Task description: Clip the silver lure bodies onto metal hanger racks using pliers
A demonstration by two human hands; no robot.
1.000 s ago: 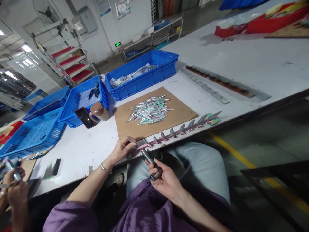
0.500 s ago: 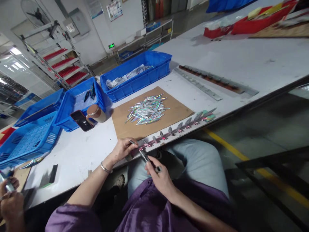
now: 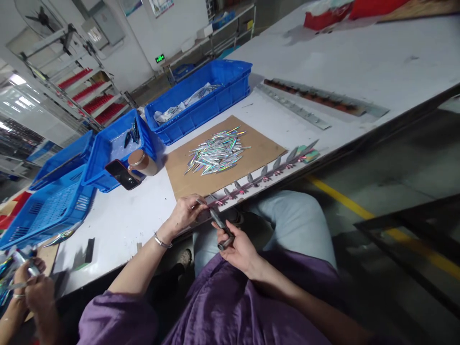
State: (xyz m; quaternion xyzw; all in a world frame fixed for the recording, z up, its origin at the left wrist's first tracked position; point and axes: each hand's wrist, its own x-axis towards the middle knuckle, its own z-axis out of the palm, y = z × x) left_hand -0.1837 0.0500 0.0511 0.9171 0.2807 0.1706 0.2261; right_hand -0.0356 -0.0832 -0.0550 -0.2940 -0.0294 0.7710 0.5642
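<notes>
My left hand (image 3: 186,213) is closed in a pinch at the near-left end of a long pinkish strip (image 3: 247,186), on a small slim grey piece. Wrapped in my right hand (image 3: 239,248) is a dark metal hand tool (image 3: 220,223), its tip close to my left fingertips. Several grey leaf-shaped pieces (image 3: 276,163) stand up along the strip, which lies on the table's front edge. Beyond it, a pile of shiny, slender fish-shaped pieces (image 3: 217,152) rests on a brown cardboard sheet (image 3: 190,184).
A blue crate (image 3: 201,112), a smaller blue bin (image 3: 108,177), a phone (image 3: 122,174) and a lidded cup (image 3: 147,165) stand behind. Metal strips (image 3: 316,100) lie at back right. A co-worker's hands (image 3: 38,282) work at far left. The table edge (image 3: 359,136) runs along the right.
The tool in my right hand has tilted, and its tip has come up nearer my left fingers. The view has shifted; more of the co-worker's hands shows.
</notes>
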